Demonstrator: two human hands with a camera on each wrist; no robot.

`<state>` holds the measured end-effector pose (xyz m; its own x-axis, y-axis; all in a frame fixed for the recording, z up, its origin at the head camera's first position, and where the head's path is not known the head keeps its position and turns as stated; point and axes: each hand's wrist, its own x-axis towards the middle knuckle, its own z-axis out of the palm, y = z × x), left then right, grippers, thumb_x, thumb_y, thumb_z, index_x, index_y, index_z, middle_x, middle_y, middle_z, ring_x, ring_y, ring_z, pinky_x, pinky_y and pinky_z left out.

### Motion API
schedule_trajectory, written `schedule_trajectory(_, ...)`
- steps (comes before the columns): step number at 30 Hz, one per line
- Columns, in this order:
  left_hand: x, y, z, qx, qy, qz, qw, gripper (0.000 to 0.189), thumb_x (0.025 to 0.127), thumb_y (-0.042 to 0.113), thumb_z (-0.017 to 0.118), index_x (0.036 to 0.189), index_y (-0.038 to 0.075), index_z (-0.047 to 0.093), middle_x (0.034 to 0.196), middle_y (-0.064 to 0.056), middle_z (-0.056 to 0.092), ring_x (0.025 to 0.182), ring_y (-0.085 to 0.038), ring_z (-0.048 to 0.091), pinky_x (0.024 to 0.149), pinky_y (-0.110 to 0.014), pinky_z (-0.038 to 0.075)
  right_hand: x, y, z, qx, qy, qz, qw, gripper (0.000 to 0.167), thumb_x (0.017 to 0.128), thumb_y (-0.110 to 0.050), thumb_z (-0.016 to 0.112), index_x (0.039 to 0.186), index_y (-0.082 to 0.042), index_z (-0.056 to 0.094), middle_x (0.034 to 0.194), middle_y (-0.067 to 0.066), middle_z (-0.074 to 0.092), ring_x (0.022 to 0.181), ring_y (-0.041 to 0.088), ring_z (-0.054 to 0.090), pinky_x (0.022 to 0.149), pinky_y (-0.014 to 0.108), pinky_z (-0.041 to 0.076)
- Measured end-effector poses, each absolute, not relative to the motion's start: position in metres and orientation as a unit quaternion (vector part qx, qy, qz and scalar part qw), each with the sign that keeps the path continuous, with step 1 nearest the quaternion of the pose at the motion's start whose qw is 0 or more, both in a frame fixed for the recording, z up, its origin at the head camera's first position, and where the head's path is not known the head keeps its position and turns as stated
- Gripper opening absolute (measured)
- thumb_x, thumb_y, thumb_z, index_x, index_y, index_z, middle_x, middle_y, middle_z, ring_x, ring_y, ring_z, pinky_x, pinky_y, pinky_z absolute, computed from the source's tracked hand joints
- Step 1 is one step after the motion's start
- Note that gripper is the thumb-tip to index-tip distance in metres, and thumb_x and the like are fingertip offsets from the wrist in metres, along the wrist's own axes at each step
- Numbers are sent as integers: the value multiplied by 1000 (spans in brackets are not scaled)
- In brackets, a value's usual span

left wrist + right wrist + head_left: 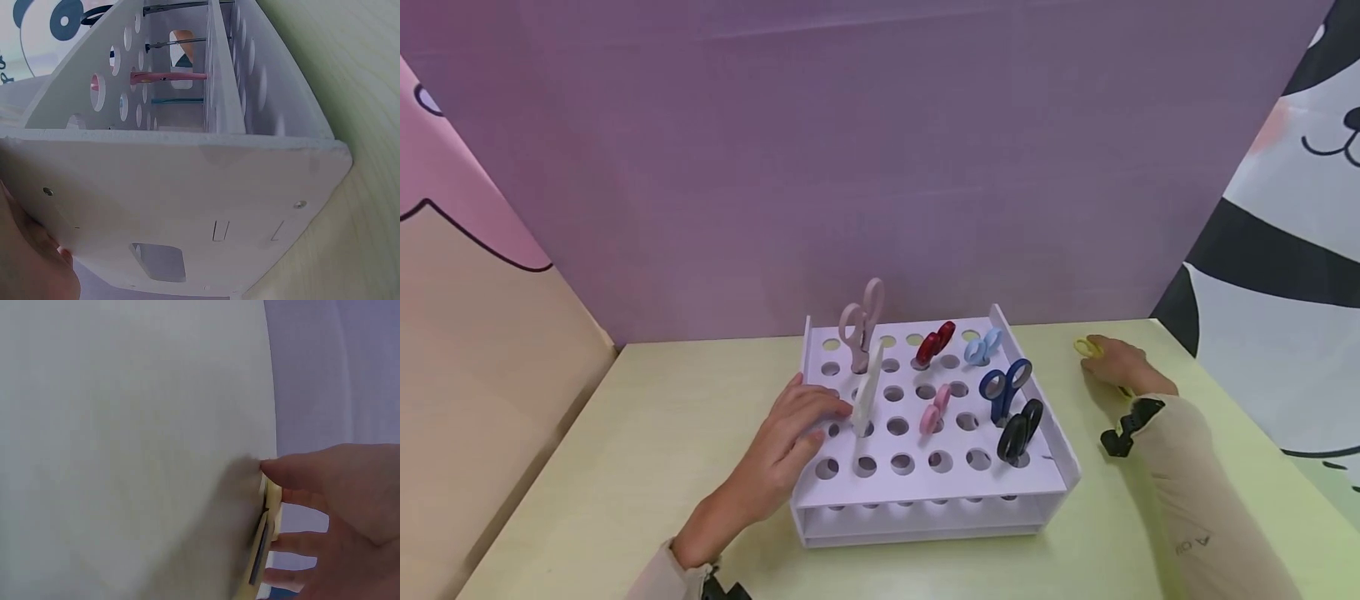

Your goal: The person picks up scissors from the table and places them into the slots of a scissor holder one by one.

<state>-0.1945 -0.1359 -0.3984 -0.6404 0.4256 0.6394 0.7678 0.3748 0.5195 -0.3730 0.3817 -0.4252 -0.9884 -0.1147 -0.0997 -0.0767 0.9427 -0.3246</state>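
A white rack (883,492) with rows of round holes stands on the table. My left hand (782,442) rests over its left side, fingers extended, fingertips right by a slim upright white item (867,392). In the left wrist view part of the left hand (34,256) shows beside the rack's side panel (181,187). To the right of the rack, my right hand (1123,367) pinches yellow scissors (1086,347) close over the table. The right wrist view shows thumb and fingers of the right hand (356,500) on the scissors (261,540), with a grey blade along the yellow part.
Standing in the rack are pale pink scissors (859,325), red scissors (936,342), light blue scissors (983,346), small pink scissors (934,410), dark blue scissors (1004,387) and black scissors (1020,431). A purple backdrop (880,167) rises behind the table (685,417).
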Motion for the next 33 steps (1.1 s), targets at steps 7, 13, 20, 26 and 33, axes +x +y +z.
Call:
schedule_trajectory(7, -195, -135, -399, -372, -803, -420, 201, 34, 89, 0, 46, 117, 5, 65, 119, -5, 64, 120, -21, 52, 122, -53, 11, -356, 375, -431, -67, 984, -164, 9, 47, 96, -19, 55, 130, 13, 46, 119, 40, 53, 104, 54, 52, 88, 63, 42)
schedule_trajectory(13, -195, -134, -400, -376, -801, -420, 203, 35, 89, 0, 46, 117, 5, 65, 118, -4, 65, 120, -21, 53, 122, -52, 12, -344, 378, -430, -79, 980, -181, -18, 41, 94, -16, 62, 123, 12, 55, 115, 36, 58, 101, 51, 53, 84, 63, 45)
schedule_trajectory(20, -195, -137, -398, -372, -804, -416, 205, 35, 88, 0, 46, 116, 4, 65, 118, -5, 65, 119, -21, 53, 122, -53, 12, -341, 381, -415, -53, 978, -201, -5, 47, 96, -26, 63, 125, 11, 56, 125, 38, 52, 109, 53, 48, 92, 67, 41)
schedule_trajectory(26, -195, -137, -399, -367, -806, -418, 202, 34, 88, 0, 46, 116, 4, 65, 119, -5, 65, 120, -21, 53, 123, -47, 11, -338, 382, -413, -52, 977, -208, -20, 53, 94, -30, 67, 126, 10, 55, 124, 37, 53, 108, 51, 49, 90, 65, 43)
schedule_trajectory(33, -194, -137, -397, -369, -808, -411, 205, 34, 89, 0, 46, 116, 3, 65, 120, -6, 64, 120, -21, 53, 123, -47, 10, -336, 378, -409, -45, 973, -222, -34, 56, 94, -32, 67, 130, 9, 54, 128, 36, 51, 115, 53, 45, 92, 69, 41)
